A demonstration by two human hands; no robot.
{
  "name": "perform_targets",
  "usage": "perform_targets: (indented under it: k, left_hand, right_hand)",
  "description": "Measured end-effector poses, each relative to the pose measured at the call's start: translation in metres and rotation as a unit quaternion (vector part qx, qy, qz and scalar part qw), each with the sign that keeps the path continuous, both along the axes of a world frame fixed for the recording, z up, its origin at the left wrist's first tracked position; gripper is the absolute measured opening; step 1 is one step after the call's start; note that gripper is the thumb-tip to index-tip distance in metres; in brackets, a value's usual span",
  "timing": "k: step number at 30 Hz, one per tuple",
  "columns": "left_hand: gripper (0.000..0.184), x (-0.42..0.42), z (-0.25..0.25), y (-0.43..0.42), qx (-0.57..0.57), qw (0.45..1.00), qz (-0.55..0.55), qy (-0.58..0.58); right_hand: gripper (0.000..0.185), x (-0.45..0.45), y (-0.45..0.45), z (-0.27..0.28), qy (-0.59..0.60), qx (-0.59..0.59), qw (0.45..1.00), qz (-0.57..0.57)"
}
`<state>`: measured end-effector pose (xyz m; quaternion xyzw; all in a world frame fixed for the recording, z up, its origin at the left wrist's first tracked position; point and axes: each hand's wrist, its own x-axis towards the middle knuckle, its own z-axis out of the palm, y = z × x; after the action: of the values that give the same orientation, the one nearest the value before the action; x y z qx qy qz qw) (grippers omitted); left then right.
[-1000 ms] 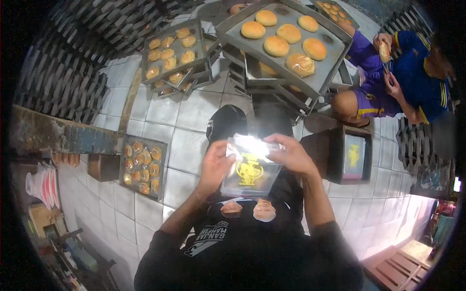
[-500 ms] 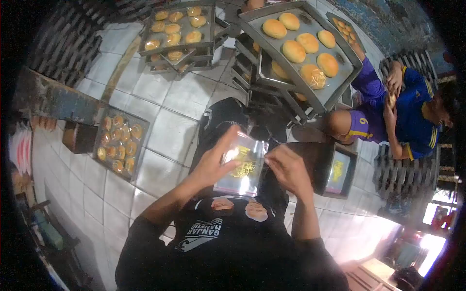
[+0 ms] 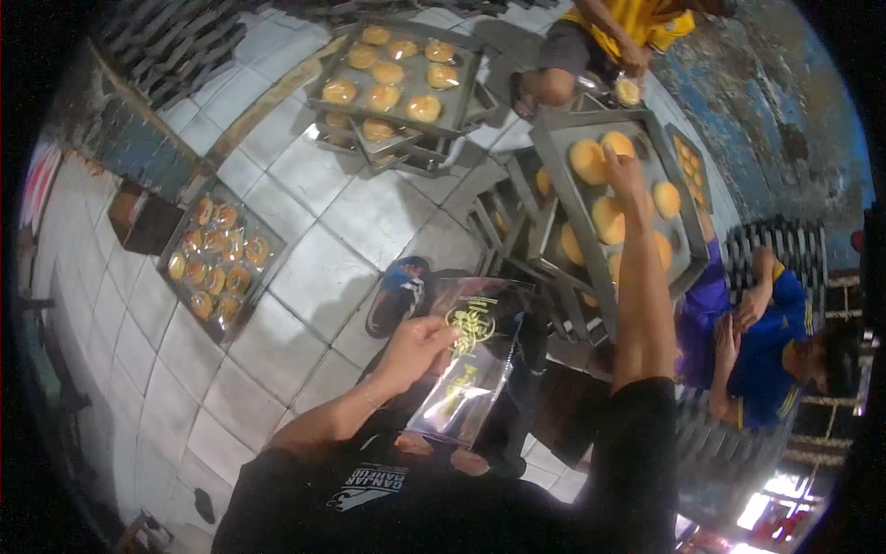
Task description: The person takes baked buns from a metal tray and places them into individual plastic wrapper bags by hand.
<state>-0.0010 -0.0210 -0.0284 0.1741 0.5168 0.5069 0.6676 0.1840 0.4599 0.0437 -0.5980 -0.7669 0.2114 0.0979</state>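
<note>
Pinched in my left hand [image 3: 417,355] is a clear plastic bag [image 3: 475,369] with yellow print, spread over my lap. My right hand [image 3: 628,180] reaches out over the metal tray [image 3: 646,152] of plain round buns at the upper right. Its fingers touch a bun [image 3: 611,220] or the ones just beside it; whether they grip one is hidden by the hand. Another bun [image 3: 588,162] lies just left of my fingertips.
Stacked trays with wrapped buns [image 3: 386,97] stand at the top. A tray of wrapped buns [image 3: 219,258] lies on the tiles at left. A person in blue [image 3: 771,351] sits at right; another in yellow [image 3: 609,37] sits beyond the trays.
My right hand has left the bag and stretched forward to the bun tray. The bag now hangs from my left hand alone. The view has turned, bringing the person in yellow into sight.
</note>
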Motion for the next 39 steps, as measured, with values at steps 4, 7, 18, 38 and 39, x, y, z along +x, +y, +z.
perform_targets:
  k: [4,7,18,38,39]
  left_hand:
    - [0.026,-0.005,-0.001,0.003,-0.013,0.999,-0.025,0.038]
    - [0.028,-0.004,-0.003,0.008,0.006,1.0,0.006,-0.008]
    - [0.026,-0.035,0.001,0.045,0.024,0.982,0.176,-0.066]
    - [0.038,0.014,0.041,0.031,0.007,0.941,0.08,-0.329]
    - [0.041,0.022,0.036,0.025,0.048,0.942,0.109,-0.315]
  right_hand:
    - [0.076,-0.024,-0.017,-0.008,-0.037,0.058,0.996,-0.048]
    - [0.066,-0.034,-0.044,-0.009,0.019,0.21,0.974,0.077]
    - [0.052,-0.01,-0.298,0.093,0.438,-0.079,0.894,-0.052]
    - [0.045,-0.01,-0.444,-0.003,0.202,0.214,0.918,0.267]
    - [0.045,-0.012,-0.441,-0.004,0.205,0.214,0.917,0.268]
